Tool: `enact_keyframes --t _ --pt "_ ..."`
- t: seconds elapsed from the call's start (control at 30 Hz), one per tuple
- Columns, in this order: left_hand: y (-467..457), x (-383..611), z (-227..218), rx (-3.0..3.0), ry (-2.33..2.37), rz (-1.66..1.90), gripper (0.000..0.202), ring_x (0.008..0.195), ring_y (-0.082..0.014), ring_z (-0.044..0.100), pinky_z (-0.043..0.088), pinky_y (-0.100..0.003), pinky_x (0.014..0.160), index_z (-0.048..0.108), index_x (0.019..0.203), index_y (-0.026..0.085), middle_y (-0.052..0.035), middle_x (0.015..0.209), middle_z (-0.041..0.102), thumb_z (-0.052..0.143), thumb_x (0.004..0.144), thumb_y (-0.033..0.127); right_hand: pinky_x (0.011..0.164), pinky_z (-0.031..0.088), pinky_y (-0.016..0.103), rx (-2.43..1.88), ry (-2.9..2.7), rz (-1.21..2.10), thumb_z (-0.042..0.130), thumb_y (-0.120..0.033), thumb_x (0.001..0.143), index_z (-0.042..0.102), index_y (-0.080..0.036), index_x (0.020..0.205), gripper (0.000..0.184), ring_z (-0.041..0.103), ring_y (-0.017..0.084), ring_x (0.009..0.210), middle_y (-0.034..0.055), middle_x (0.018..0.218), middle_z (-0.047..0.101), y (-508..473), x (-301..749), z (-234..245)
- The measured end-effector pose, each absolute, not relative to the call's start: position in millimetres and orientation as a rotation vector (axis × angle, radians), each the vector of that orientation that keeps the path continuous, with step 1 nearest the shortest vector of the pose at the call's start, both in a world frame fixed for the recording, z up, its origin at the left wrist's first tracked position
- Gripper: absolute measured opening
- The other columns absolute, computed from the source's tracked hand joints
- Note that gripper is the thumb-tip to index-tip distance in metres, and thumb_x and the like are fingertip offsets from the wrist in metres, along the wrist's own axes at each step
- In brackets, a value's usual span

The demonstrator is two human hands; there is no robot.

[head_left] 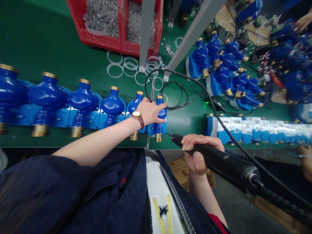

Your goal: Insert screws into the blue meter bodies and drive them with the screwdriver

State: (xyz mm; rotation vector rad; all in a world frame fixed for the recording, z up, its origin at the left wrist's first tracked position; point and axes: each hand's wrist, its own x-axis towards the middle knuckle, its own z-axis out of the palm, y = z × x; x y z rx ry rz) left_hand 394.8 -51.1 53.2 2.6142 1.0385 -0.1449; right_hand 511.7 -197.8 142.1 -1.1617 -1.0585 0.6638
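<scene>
My left hand (150, 111) grips the rightmost blue water meter (158, 128) of a row, thumb and forefinger spread around its body. Brass ends show at the top and bottom of this meter, and light-blue plastic lies beneath it. In my right hand (198, 149) is a black electric screwdriver (219, 164), held with the fingers wrapped round its barrel. Its thin bit points left, close to the lower right side of the held meter; whether it touches cannot be made out. Several more water meters (84, 97) line up to the left.
A red bin (102, 44) of small metal parts stands at the back, with clear rings (115, 70) before it. Grey posts (147, 32) rise from the green bench. A black cable (214, 107) loops across. More meters (223, 65) crowd the right; another person's hand (304, 22) shows there.
</scene>
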Motion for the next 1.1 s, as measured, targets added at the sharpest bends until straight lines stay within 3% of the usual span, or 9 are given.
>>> enact_keyframes --t 1.1 --pt "-54.3 391.5 55.5 2.606 1.031 -0.118 0.067 0.076 -0.022 0.053 0.025 -0.038 0.081 0.045 0.127 0.027 -0.0082 0.092 0.063 0.047 0.075 0.068 0.053 0.047 0.032 -1.16 -1.051 0.679 0.06 -0.023 0.071 0.052 -0.019 0.087 0.019 0.054 0.012 0.05 -0.0053 0.06 0.056 -195.0 508.2 141.6"
